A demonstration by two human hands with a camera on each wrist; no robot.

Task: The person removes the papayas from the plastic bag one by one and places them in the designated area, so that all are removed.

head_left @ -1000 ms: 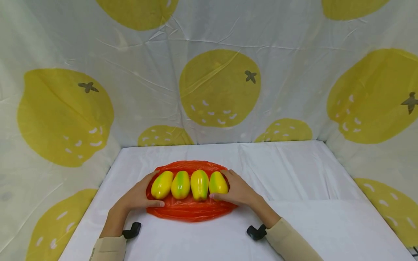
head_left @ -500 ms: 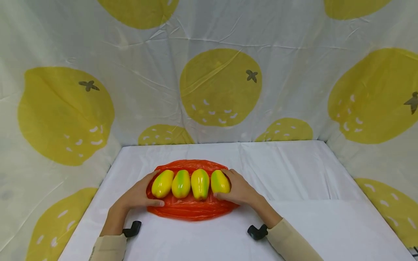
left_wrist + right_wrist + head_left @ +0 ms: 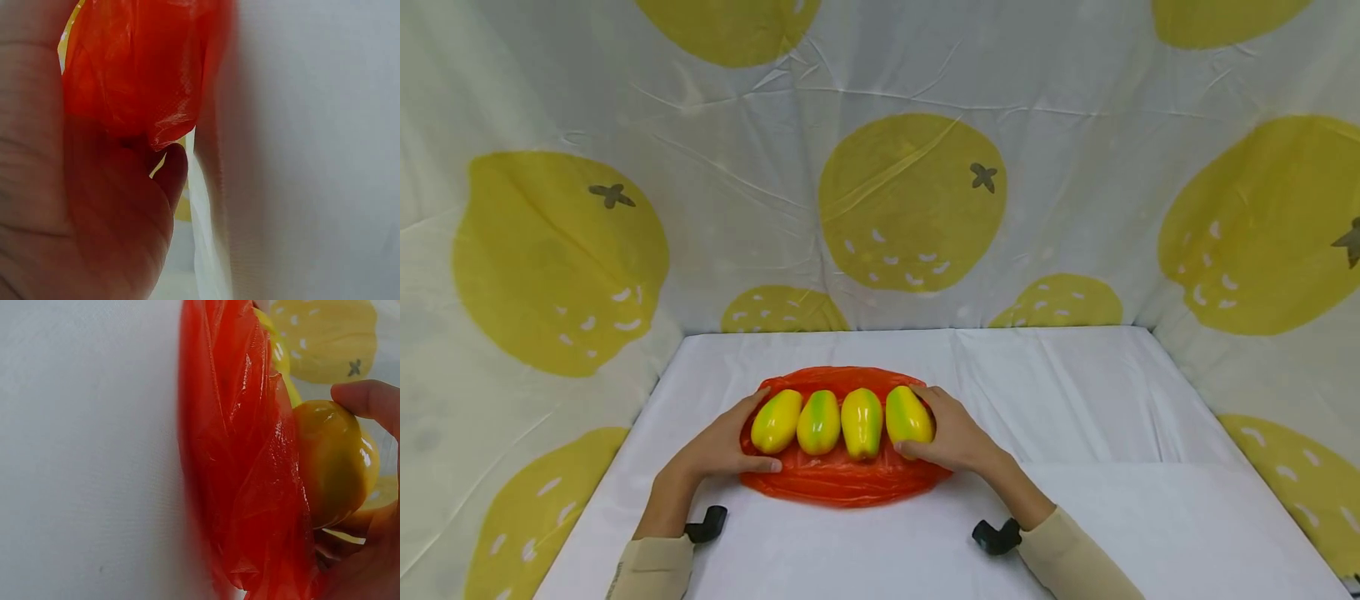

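Note:
In the head view a red plastic bag (image 3: 846, 492) lies on the table, with several glossy yellow-green papayas in a row on it. My left hand (image 3: 722, 440) holds the bag's left end, thumb along its front and fingers behind, beside the leftmost papaya (image 3: 777, 422). The left wrist view has red film (image 3: 137, 69) against that palm. At the other end my right hand (image 3: 958, 435) grips the rightmost papaya (image 3: 908, 414), which is tilted. From the right wrist, this papaya (image 3: 331, 462) shows between thumb and fingers, above the bag's crumpled edge (image 3: 250, 469).
Two middle papayas, the left one (image 3: 818, 423) and the right one (image 3: 862, 423), lie side by side on the bag. White cloth (image 3: 1075, 392) covers the table. Lemon-printed curtains (image 3: 1060, 200) enclose its back and sides.
My right hand and the rightmost papaya have shifted slightly right and up, the papaya tilting and its gap from its neighbour widening. My left hand has stayed at the bag's end.

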